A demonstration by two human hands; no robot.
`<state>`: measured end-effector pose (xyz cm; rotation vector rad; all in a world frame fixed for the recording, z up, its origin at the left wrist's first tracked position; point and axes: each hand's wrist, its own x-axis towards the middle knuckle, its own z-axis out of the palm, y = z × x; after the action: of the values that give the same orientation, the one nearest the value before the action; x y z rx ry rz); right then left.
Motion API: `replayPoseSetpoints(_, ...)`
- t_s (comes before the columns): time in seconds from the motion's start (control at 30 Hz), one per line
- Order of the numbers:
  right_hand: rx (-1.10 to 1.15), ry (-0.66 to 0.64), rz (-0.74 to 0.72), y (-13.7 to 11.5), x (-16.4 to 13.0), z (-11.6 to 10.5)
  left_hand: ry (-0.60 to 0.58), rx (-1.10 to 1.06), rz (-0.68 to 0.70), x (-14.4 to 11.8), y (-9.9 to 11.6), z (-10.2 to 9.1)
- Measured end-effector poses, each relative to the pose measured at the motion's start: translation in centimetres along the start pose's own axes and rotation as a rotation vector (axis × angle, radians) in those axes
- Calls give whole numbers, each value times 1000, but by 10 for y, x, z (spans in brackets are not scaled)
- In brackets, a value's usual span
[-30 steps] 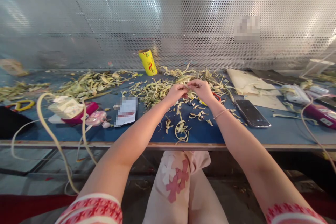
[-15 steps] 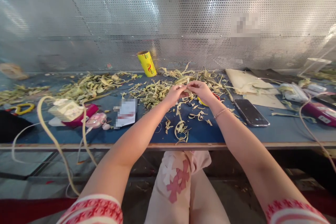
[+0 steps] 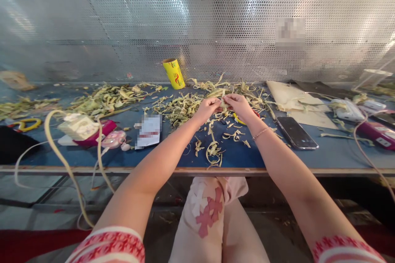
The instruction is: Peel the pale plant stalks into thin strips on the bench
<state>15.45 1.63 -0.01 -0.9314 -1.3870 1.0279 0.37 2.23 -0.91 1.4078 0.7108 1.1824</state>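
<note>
My left hand (image 3: 208, 109) and my right hand (image 3: 237, 106) meet fingertip to fingertip above the blue table. Both are closed in a pinch on a small pale green, leaf-like plant piece (image 3: 224, 104), largely covered by the fingers. Behind and left of them spreads a pile of dried, greenish-yellow leafy strips (image 3: 180, 109). Under my right wrist lie yellow-and-red handles (image 3: 239, 119), partly hidden. Loose curled scraps (image 3: 213, 152) are scattered on the table nearer to me.
A yellow cardboard tube (image 3: 174, 74) leans at the back before a perforated metal panel (image 3: 200, 20). On the right lie a phone (image 3: 296, 132) and beige sheets (image 3: 296, 98). Another phone-like device (image 3: 149, 131), a power strip (image 3: 92, 133) and cables are left, with another leaf pile (image 3: 108, 100).
My fingertips have parted slightly, and more of the pale plant piece shows between them. The view has shifted a little; the things on the table stay in place.
</note>
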Motion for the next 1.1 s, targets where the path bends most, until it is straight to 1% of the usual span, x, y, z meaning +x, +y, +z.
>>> replayPoseSetpoints(0.17,-25,-15,-20,1,0,-1,-30,62,31,-4,5,4)
replayPoseSetpoints(0.27,-28,8,-15,2,1,-1,-10,64,21,-5,5,5)
replayPoseSetpoints(0.37,-20,59,14,2,2,2,52,55,13,-3,3,3)
replayPoseSetpoints(0.43,-23,99,44,1,2,3,71,64,21,-1,1,1)
replayPoseSetpoints(0.63,-43,176,146,-2,0,6,32,152,62,-2,1,1)
replayPoseSetpoints(0.8,-66,123,190,-5,-1,5,20,202,55,-5,4,3)
replayPoseSetpoints(0.9,-53,92,157,-4,-1,4,23,177,10,-4,4,3)
replayPoseSetpoints(1.1,-109,-17,-32,2,1,0,30,65,-101,-2,3,5)
